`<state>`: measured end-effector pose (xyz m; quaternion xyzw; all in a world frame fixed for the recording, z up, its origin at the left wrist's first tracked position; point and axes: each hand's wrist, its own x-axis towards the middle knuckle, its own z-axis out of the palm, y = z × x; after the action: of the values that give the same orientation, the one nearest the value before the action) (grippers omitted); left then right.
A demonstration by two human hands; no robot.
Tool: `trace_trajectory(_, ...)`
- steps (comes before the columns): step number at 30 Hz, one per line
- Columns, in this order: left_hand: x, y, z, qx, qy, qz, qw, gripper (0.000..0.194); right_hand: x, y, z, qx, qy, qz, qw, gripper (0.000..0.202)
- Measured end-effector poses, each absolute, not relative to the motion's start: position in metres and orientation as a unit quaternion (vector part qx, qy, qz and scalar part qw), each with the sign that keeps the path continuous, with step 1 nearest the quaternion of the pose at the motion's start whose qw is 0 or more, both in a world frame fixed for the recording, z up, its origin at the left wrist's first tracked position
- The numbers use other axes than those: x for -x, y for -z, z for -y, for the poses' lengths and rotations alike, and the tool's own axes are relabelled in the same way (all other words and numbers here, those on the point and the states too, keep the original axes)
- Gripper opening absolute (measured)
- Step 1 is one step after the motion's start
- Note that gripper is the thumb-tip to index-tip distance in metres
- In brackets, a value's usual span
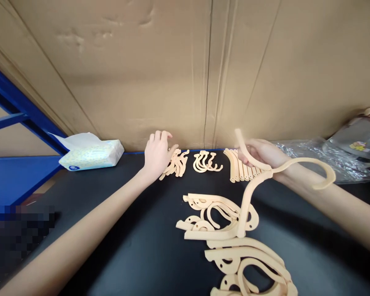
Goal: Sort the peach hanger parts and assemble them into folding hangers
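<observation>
The left hand (pixel 158 150) is loosely spread, right by the small curvy pieces (pixel 182 164). A tan hanger (pixel 265 176) sits in front of the right hand (pixel 265 152), crossing its fingers; I can't tell if they pinch it. Folded hangers (pixel 211 235) lie below.

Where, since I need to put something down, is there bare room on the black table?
The black table is bare between the left forearm and the folded hangers, and between that forearm and the tissue pack. It's crowded along the back: hooks, slats, left hand, right hand, and clear plastic at the right.
</observation>
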<state>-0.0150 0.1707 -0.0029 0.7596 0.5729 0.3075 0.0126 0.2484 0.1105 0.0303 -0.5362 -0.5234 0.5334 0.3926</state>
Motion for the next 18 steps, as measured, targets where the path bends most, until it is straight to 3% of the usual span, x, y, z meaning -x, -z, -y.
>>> trace_trajectory(2,0.003,-0.003,-0.158,-0.776,-0.319,-0.542,0.047,0.033,-0.248,-0.025,-0.111,0.537,-0.512,0.493,0.454,0.017)
trace_trajectory(6,-0.025,-0.018,-0.127,-0.772,-0.264,-0.411,0.406,0.070,-0.252,-0.020,-0.111,0.493,-0.451,0.412,0.620,0.008)
trace_trajectory(8,-0.033,-0.022,-0.116,-0.727,-0.218,-0.369,0.537,0.061,-0.254,-0.021,-0.110,0.467,-0.424,0.412,0.658,0.005)
trace_trajectory(12,-0.035,-0.020,-0.109,-0.567,-0.274,-0.331,0.703,0.040,-0.257,-0.023,-0.111,0.463,-0.395,0.460,0.646,0.008)
trace_trajectory(15,-0.031,-0.015,-0.111,-0.512,-0.325,-0.334,0.721,0.031,-0.258,-0.018,-0.113,0.480,-0.374,0.520,0.599,0.019)
trace_trajectory(18,-0.030,-0.012,-0.112,-0.509,-0.330,-0.347,0.716,0.024,-0.257,-0.013,-0.113,0.513,-0.238,0.655,0.500,0.027)
